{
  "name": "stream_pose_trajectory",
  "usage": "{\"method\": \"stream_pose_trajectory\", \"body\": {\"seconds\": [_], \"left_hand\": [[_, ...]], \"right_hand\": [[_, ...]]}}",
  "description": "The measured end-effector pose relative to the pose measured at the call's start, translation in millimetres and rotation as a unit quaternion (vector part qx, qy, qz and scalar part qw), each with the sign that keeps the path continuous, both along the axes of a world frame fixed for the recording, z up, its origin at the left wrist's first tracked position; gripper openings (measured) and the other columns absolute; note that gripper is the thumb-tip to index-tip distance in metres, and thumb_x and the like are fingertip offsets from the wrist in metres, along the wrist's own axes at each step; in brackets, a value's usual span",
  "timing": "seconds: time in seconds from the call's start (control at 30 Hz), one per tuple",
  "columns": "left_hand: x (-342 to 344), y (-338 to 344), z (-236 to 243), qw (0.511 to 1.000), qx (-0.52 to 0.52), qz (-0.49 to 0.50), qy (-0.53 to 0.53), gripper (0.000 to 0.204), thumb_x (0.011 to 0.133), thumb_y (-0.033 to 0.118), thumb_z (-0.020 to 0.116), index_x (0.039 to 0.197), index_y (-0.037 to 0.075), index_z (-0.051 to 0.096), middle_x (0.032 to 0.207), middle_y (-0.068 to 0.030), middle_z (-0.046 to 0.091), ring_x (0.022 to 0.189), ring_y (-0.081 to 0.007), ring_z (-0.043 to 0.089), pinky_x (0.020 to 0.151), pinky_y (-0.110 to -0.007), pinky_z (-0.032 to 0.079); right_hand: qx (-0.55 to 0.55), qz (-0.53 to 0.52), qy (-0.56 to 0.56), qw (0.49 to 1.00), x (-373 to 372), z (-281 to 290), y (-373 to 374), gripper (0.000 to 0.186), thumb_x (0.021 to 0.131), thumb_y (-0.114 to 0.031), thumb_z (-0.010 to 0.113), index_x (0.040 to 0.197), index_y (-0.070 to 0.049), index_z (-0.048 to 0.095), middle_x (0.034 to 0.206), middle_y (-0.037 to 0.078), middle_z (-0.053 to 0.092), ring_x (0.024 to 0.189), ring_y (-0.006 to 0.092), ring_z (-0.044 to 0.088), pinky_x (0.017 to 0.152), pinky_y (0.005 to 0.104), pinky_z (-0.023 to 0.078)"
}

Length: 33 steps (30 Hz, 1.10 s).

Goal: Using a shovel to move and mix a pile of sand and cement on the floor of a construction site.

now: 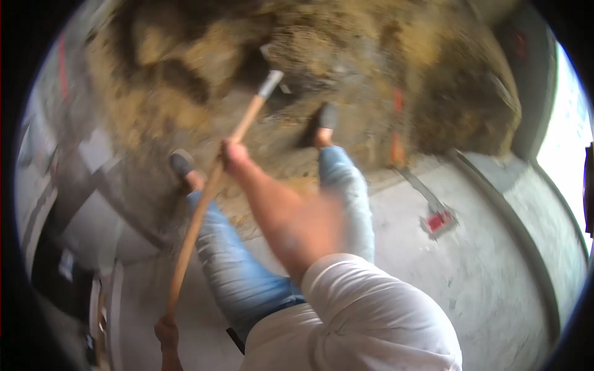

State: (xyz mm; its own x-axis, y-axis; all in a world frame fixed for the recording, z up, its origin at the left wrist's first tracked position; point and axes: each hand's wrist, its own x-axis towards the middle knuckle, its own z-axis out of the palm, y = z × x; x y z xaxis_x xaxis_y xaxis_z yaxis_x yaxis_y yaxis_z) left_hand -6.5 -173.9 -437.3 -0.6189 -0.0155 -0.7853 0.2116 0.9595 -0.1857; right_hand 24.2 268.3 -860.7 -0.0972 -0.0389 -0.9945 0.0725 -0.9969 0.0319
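Note:
My two hands are closed round a long wooden-handled tool (197,216) that slants from the lower left up toward a heap of brown soil (365,43). Its upper end is a pale grey metal piece (270,84); any blade beyond is blurred against the soil, so I cannot tell its exact kind. My right hand (234,153) grips the upper part of the shaft, with the right arm stretched across my body. Near the lower end of the shaft, my left hand (166,332) is wrapped round the wood at the lower left.
Soil spreads under and around my dark shoes (328,115). A grey concrete floor (445,297) lies to the right, with a small red box (438,221) set in it. Orange conduit (396,133) rises by the heap. A curved wall edge runs at right; pale slabs (96,150) lie left.

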Motion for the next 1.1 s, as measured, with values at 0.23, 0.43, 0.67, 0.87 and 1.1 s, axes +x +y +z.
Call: {"method": "stream_pose_trajectory", "body": {"seconds": [0.23,0.43,0.67,0.87,1.1], "left_hand": [[-39.9,97.8,-53.9,0.975,0.060,-0.204,0.058,0.016,0.080,0.011,0.057,0.088,-0.003,0.059,0.066,-0.0173,0.059,0.062,-0.0306,0.058,0.058,-0.039,0.044],[52.1,374.9,-157.4,0.946,0.283,-0.138,0.071,0.033,0.065,0.007,0.069,0.097,0.008,0.058,0.088,-0.0181,0.061,0.085,-0.0369,0.059,0.071,-0.042,0.047],[91.8,505.7,-234.9,0.932,0.316,-0.145,0.106,0.024,0.065,0.011,0.070,0.085,0.004,0.059,0.081,-0.0182,0.062,0.079,-0.0358,0.060,0.066,-0.041,0.047],[-8.6,413.1,-240.4,0.873,0.307,-0.169,-0.340,0.028,0.065,0.011,0.068,0.087,-0.002,0.059,0.076,-0.0195,0.062,0.076,-0.0330,0.062,0.068,-0.037,0.048],[-133.2,181.0,-134.5,0.939,0.232,-0.222,-0.124,0.019,0.068,0.006,0.064,0.078,-0.001,0.050,0.074,-0.0253,0.058,0.073,-0.0437,0.057,0.060,-0.043,0.045]], "right_hand": [[0.114,-0.157,0.042,0.980,26.2,73.8,213.7,0.016,0.077,-0.022,0.057,0.081,-0.007,0.050,0.061,0.006,0.047,0.053,0.0207,0.049,0.050,0.0372,0.044],[0.363,-0.207,0.062,0.906,200.1,185.3,486.2,0.010,0.078,-0.013,0.053,0.084,-0.010,0.046,0.064,0.007,0.046,0.060,0.0215,0.050,0.056,0.0361,0.047],[0.468,-0.238,0.167,0.835,292.3,328.2,524.3,0.011,0.081,-0.020,0.050,0.072,-0.014,0.045,0.064,0.000,0.044,0.059,0.0157,0.046,0.059,0.0307,0.043],[0.488,-0.247,0.277,0.790,228.2,376.5,408.4,0.008,0.081,-0.020,0.053,0.078,-0.015,0.048,0.064,0.000,0.045,0.060,0.0161,0.047,0.059,0.0323,0.044],[0.293,-0.188,-0.081,0.934,83.3,174.9,229.4,0.019,0.080,-0.024,0.058,0.075,-0.007,0.050,0.064,0.004,0.047,0.056,0.0193,0.046,0.052,0.0341,0.041]]}}
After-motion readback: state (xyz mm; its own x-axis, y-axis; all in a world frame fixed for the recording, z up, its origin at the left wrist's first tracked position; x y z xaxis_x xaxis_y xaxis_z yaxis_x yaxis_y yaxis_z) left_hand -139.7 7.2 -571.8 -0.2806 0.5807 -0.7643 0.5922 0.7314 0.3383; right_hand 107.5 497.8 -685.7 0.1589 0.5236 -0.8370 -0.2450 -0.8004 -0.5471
